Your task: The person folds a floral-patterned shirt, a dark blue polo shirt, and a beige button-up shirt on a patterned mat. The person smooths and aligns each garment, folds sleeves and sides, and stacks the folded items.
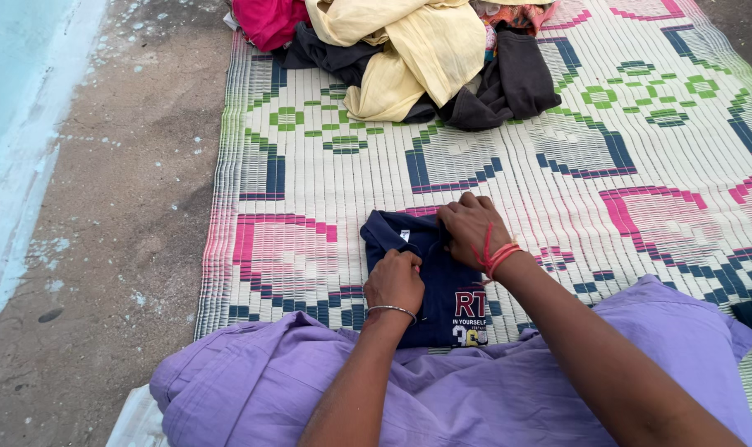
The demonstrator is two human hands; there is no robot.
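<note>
Purple cloth [475,389] nearest; both hands [395,281] [474,232] clamped on folded navy shirt [442,298] atop mat [641,165].

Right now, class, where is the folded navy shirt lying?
In the head view, the navy shirt lies low and centre on the woven mat, under both hands, just beyond the person's purple garment.

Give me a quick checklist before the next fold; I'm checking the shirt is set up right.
1. Navy shirt lies on the woven mat: ok.
2. Left hand presses on the shirt: ok.
3. Right hand rests at the collar end: ok.
4. Clothes pile lies apart from the shirt: ok.
5. Shirt's near hem visible: not ok, purple garment covers it.
6. Sleeves tucked evenly: cannot tell.
</note>
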